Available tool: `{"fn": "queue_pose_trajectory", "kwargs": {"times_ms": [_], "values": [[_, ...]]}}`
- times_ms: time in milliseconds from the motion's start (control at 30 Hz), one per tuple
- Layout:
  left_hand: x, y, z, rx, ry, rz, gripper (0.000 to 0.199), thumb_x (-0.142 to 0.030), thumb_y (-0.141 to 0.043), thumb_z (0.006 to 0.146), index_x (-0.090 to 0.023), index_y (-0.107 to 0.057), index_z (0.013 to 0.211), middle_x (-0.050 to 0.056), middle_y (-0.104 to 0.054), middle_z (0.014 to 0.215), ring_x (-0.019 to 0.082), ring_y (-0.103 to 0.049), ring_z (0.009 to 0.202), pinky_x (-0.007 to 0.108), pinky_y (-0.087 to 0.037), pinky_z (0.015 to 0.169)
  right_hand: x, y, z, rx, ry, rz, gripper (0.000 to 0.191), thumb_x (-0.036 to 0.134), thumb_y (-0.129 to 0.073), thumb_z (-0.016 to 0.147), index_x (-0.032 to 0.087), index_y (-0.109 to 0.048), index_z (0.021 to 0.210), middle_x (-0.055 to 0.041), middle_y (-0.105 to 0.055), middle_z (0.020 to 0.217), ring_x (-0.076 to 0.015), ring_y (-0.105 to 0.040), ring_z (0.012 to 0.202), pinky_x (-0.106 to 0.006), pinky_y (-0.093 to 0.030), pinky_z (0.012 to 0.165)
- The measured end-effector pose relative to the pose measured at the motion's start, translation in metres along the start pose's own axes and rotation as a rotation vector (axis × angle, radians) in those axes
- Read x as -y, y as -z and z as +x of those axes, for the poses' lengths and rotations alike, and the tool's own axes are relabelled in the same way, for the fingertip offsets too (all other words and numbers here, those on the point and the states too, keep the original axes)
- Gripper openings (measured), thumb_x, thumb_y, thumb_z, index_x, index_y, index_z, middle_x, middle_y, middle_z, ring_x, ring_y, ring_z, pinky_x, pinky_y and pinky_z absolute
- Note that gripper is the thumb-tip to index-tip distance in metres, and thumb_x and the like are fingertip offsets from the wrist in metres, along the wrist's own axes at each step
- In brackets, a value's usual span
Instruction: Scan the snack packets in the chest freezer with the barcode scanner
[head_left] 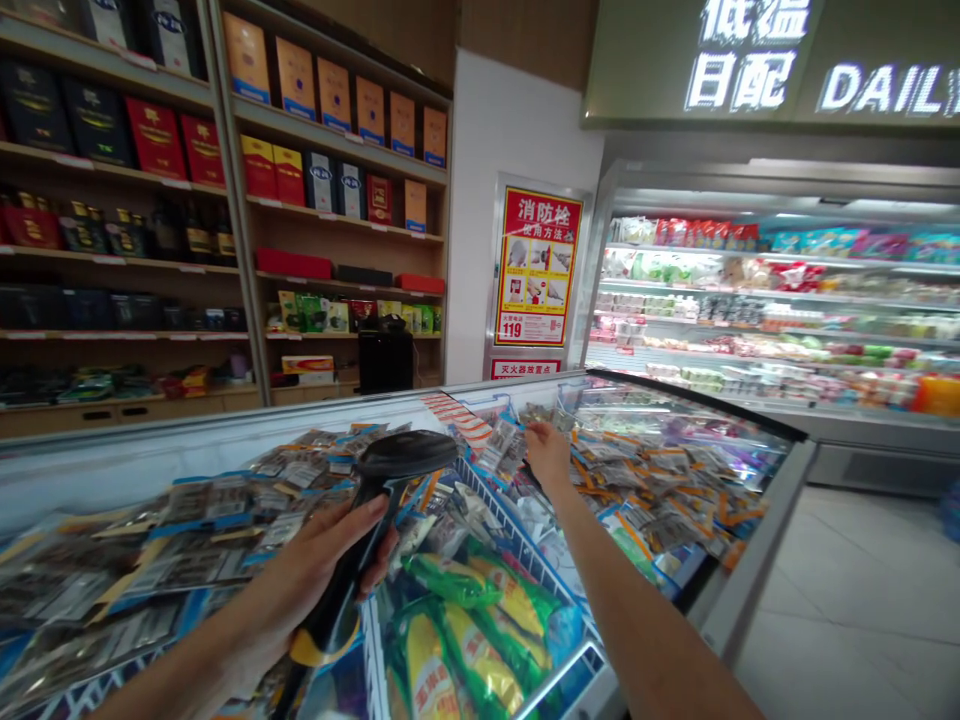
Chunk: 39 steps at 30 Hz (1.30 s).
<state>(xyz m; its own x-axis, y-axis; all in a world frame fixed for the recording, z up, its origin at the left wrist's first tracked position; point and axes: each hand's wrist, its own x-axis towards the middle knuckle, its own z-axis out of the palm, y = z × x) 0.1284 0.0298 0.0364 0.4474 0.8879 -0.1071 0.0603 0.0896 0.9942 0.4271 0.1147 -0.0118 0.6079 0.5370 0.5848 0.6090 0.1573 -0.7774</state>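
Observation:
My left hand (341,550) is wrapped round the handle of a black handheld scanner (405,452), whose head points away over the freezer. Farther in, my right hand (547,455) has its fingers closed at a clear and blue packet (504,442) near the freezer's back edge. A white wire basket (517,530) between my arms holds green and yellow corn packs (480,640). Flat packets with blue edges (202,500) lie in a heap at the left, and orange-edged packets (660,490) lie at the right.
The freezer's metal rim (772,550) runs along the right, beside the tiled floor (862,600). Its glass lid (690,420) spans the back right. Shelves of boxed goods (337,120) rise at the left, and a lit refrigerated display (780,320) stands behind at the right.

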Motion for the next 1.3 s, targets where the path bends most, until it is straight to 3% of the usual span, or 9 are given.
{"fn": "queue_pose_trajectory", "kwargs": {"times_ms": [100,367,667,833,1067,1200,1300], "values": [[-0.011,-0.009,0.008,0.031,0.006,-0.037,0.037,-0.053,-0.058,0.062,-0.017,-0.051,0.065,-0.003,-0.051,0.056,0.006,-0.041,0.045,0.019,-0.032,0.044,0.008,0.008,-0.001,0.008,0.036,0.033,0.019,0.025,-0.048,0.065,0.018,-0.063,0.074,0.0010,-0.056,0.054,-0.0164,-0.052,0.052,-0.028,-0.040,0.057],[-0.011,-0.012,-0.001,0.088,0.017,-0.029,0.038,-0.054,-0.060,0.060,-0.017,-0.051,0.066,-0.006,-0.049,0.051,0.005,-0.039,0.042,0.018,-0.031,0.043,0.026,0.002,-0.013,0.083,0.121,0.119,0.017,0.022,-0.047,0.065,0.016,-0.061,0.073,-0.0005,-0.056,0.061,-0.0147,-0.049,0.057,-0.027,-0.039,0.059],[-0.006,-0.010,0.006,0.066,0.122,-0.134,0.036,-0.049,-0.062,0.061,-0.017,-0.049,0.072,-0.005,-0.053,0.056,0.005,-0.041,0.043,0.018,-0.030,0.041,0.019,0.001,-0.011,0.067,0.094,0.194,0.018,0.023,-0.046,0.067,0.016,-0.059,0.076,-0.0010,-0.057,0.066,-0.0148,-0.051,0.060,-0.027,-0.041,0.062],[-0.002,-0.010,0.009,0.091,0.117,-0.150,0.033,-0.043,-0.066,0.059,-0.018,-0.049,0.071,-0.006,-0.052,0.055,0.005,-0.041,0.043,0.018,-0.031,0.043,0.023,0.002,-0.013,0.049,0.087,0.160,0.017,0.023,-0.046,0.066,0.016,-0.059,0.075,-0.0010,-0.058,0.067,-0.0145,-0.052,0.060,-0.027,-0.041,0.063],[-0.005,-0.011,0.009,0.054,0.122,-0.139,0.039,-0.053,-0.062,0.060,-0.018,-0.048,0.073,-0.006,-0.053,0.055,0.006,-0.041,0.042,0.018,-0.031,0.042,0.019,0.005,-0.012,0.026,0.074,0.116,0.022,0.025,-0.046,0.066,0.015,-0.062,0.077,-0.0022,-0.061,0.065,-0.0151,-0.053,0.059,-0.027,-0.041,0.062],[-0.008,-0.009,0.009,0.001,0.102,-0.139,0.042,-0.055,-0.061,0.059,-0.017,-0.049,0.071,-0.005,-0.053,0.054,0.005,-0.040,0.041,0.018,-0.031,0.041,0.001,0.025,0.006,-0.092,-0.011,-0.052,0.026,0.027,-0.045,0.068,0.014,-0.064,0.081,-0.0033,-0.063,0.064,-0.0162,-0.056,0.059,-0.026,-0.042,0.059],[-0.010,-0.007,0.010,-0.022,0.082,-0.143,0.039,-0.053,-0.062,0.059,-0.016,-0.049,0.065,-0.005,-0.050,0.051,0.005,-0.040,0.040,0.018,-0.030,0.040,-0.015,0.061,0.028,-0.190,-0.099,-0.238,0.028,0.027,-0.045,0.069,0.013,-0.065,0.084,-0.0058,-0.063,0.065,-0.0193,-0.058,0.062,-0.029,-0.042,0.060]]}}
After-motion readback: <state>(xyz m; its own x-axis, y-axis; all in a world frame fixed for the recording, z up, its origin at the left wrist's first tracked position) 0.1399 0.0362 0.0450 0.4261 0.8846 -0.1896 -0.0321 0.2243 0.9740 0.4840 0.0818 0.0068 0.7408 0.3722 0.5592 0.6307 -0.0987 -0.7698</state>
